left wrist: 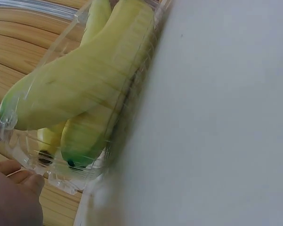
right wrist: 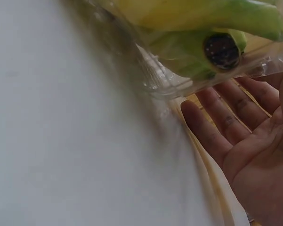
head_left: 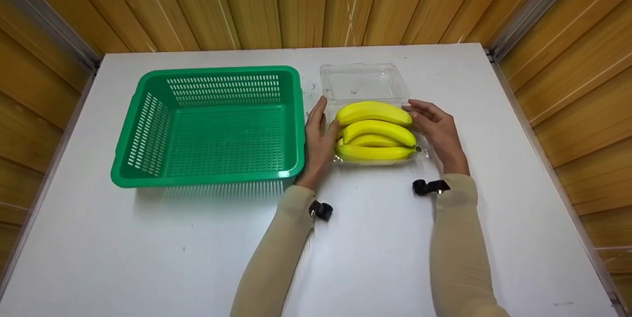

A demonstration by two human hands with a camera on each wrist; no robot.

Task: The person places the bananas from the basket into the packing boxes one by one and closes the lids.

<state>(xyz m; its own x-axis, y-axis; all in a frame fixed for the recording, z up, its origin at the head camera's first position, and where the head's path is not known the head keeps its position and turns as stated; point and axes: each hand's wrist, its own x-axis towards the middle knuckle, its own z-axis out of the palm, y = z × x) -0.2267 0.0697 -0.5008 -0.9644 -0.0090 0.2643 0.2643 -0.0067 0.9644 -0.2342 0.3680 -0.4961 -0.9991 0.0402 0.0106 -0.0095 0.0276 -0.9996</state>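
Several yellow bananas [head_left: 377, 132] lie stacked in the base of a clear plastic clamshell box [head_left: 336, 158]. Its transparent lid [head_left: 363, 85] is folded back, away from me. At the box's left side is my left hand [head_left: 320, 144], fingers extended and thumb at the rim by the bananas. My right hand [head_left: 439, 132] is at the opposite side, its fingertips by the box's right rim. In the right wrist view its fingers [right wrist: 226, 117] are spread and fairly straight, close by the box's lower edge. Through the box wall, the left wrist view shows banana tips [left wrist: 77, 157].
A green plastic basket [head_left: 296, 124] with slotted walls stands close to my left hand, with nothing in it. Both stand on a white table [head_left: 370, 238]. Wood-look panels [head_left: 301, 6] rise behind the table and at both sides.
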